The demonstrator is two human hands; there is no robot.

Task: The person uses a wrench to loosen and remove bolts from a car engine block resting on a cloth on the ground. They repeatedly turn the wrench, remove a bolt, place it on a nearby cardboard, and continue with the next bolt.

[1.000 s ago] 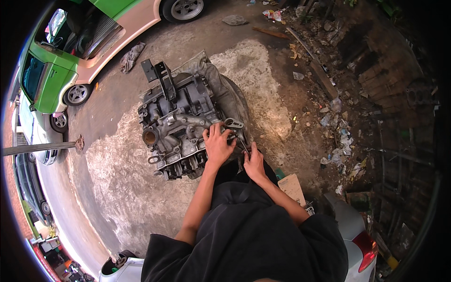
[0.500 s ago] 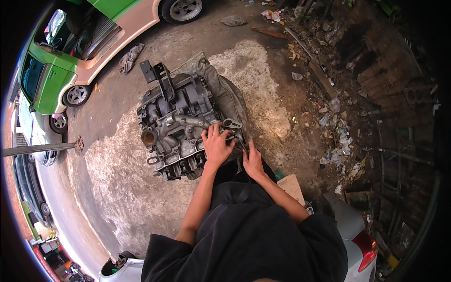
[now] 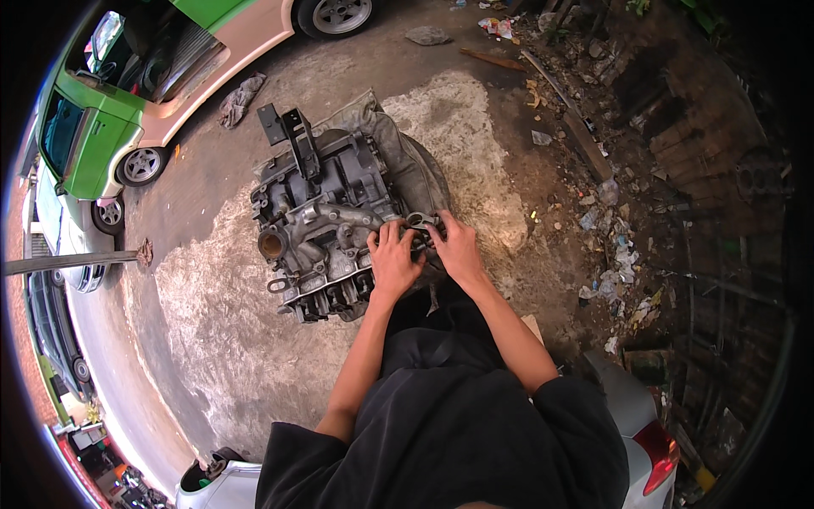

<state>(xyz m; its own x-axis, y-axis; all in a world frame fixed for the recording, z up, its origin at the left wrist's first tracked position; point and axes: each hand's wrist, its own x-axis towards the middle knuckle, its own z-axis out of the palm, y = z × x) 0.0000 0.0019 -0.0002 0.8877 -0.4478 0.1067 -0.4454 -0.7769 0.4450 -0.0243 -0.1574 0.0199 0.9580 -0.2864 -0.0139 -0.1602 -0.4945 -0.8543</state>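
Note:
A grey, grimy engine point(image 3: 348, 174) lies in front of me, with a black bracket point(image 3: 298, 148) rising from its far side. A cast metal pipe point(image 3: 326, 216) runs along its top to a round brownish opening. My left hand point(image 3: 393, 265) curls over the engine's right near corner, fingertips bent down and thumb turned in; what they grip is hidden. Just right of it, my right hand point(image 3: 459, 253) has its thumb and fingers closed at a small metal fitting with a round opening point(image 3: 417, 220). Both hands nearly meet there, and the fingers partly cover the fitting.
Greyish cloth point(image 3: 415, 165) is bunched beside and under the engine on stained concrete. A green and pink vehicle point(image 3: 182, 110) stands at the far left. Litter point(image 3: 623, 263) and planks point(image 3: 585, 144) line the right side. Part of a silver car point(image 3: 623, 407) is close behind me on the right.
My right hand has moved up and left, from beside the engine's near right corner to the metal fitting. My left hand has stayed at nearly the same spot on the engine.

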